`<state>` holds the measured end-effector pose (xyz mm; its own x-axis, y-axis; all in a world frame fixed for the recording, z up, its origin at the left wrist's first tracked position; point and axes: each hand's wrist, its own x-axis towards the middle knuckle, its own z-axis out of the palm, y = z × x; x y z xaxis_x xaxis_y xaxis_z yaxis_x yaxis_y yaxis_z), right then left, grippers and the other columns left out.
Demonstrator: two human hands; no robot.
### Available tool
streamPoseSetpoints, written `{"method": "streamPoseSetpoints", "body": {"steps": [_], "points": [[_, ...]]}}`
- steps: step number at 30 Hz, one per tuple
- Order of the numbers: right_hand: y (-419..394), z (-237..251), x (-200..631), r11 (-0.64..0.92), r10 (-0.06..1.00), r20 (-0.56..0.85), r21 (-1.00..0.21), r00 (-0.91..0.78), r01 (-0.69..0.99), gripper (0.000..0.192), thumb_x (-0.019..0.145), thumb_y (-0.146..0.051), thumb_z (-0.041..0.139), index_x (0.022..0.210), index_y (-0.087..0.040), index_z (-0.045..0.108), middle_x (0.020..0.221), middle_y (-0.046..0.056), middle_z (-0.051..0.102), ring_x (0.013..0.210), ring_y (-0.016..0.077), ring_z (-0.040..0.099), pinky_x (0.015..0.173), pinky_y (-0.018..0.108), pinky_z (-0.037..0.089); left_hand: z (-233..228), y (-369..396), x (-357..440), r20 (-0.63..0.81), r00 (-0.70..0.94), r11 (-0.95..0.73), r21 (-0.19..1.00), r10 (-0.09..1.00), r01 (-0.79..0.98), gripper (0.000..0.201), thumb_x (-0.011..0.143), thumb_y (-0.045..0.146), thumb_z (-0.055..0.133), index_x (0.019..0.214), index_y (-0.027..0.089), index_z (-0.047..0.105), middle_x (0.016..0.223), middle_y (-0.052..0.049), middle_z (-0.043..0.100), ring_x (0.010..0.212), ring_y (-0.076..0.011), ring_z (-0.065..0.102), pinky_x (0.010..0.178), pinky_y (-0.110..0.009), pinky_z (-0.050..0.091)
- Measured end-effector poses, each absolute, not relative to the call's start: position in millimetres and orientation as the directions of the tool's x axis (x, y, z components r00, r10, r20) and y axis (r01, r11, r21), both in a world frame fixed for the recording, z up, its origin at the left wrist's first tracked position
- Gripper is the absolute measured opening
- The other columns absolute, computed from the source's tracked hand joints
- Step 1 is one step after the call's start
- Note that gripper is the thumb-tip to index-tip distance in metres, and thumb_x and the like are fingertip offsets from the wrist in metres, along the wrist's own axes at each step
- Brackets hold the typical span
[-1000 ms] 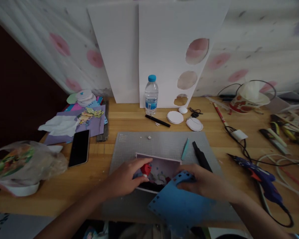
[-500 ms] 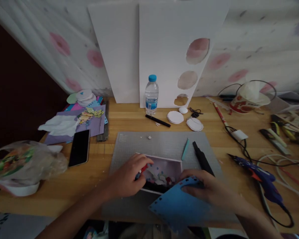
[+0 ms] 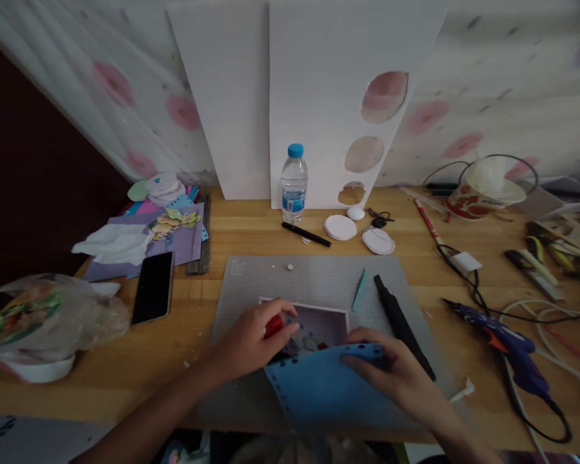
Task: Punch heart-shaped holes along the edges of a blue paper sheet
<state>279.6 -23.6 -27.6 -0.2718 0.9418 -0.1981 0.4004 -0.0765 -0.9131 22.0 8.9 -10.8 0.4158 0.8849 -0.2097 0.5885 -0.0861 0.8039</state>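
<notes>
Blue sheet (image 3: pixel 326 393) on the grey mat (image 3: pixel 314 280) already has holes along two edges; left hand (image 3: pixel 251 341) fingers clamp a red punch (image 3: pixel 273 325), right hand (image 3: pixel 391 367) fingers pinch the sheet; more edge seems left

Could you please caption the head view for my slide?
Left hand grips a red punch over a scrap box; right hand holds blue paper.

Bare grey mat (image 3: pixel 314 280) lies open behind the hands, between the box (image 3: pixel 319 320) and the water bottle (image 3: pixel 294 183). Right flank obstructed: black tool (image 3: pixel 401 322) just beside the box, glue gun (image 3: pixel 505 351) and cables (image 3: pixel 551 322) beyond. Left: phone (image 3: pixel 153 287), plastic bag (image 3: pixel 43 319); bare surface (image 3: pixel 193 322) between.
</notes>
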Motion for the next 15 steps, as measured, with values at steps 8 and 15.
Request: {"method": "streamPoseSetpoints", "body": {"steps": [8, 15], "points": [[-19, -37, 260, 0.082, 0.986, 0.023, -0.926, -0.164, 0.368, 0.018, 0.085, -0.033, 0.063, 0.1, -0.025, 0.062, 0.092, 0.002, 0.068, 0.081, 0.0186, 0.065, 0.068, 0.027, 0.053, -1, 0, 14, -0.319, 0.421, 0.146, 0.908, 0.849, 0.393, 0.044, 0.084, 0.03, 0.063, 0.124, 0.03, 0.044, 0.108, 0.0, 0.052, 0.098, -0.0166, 0.054, 0.086, -0.027, 0.044], [-11, -23, 238, 0.418, 0.897, 0.319, -0.839, -0.306, 0.348, 0.023, 0.091, -0.017, 0.056, 0.112, -0.026, 0.057, 0.104, 0.004, 0.062, 0.098, 0.0171, 0.059, 0.085, 0.03, 0.049, -8, -15, 28, -0.19, 0.415, 0.014, 0.92, 0.89, 0.391, 0.058, 0.088, 0.015, 0.05, 0.14, 0.03, 0.028, 0.131, -0.006, 0.05, 0.12, -0.0197, 0.05, 0.106, -0.038, 0.038]]}}
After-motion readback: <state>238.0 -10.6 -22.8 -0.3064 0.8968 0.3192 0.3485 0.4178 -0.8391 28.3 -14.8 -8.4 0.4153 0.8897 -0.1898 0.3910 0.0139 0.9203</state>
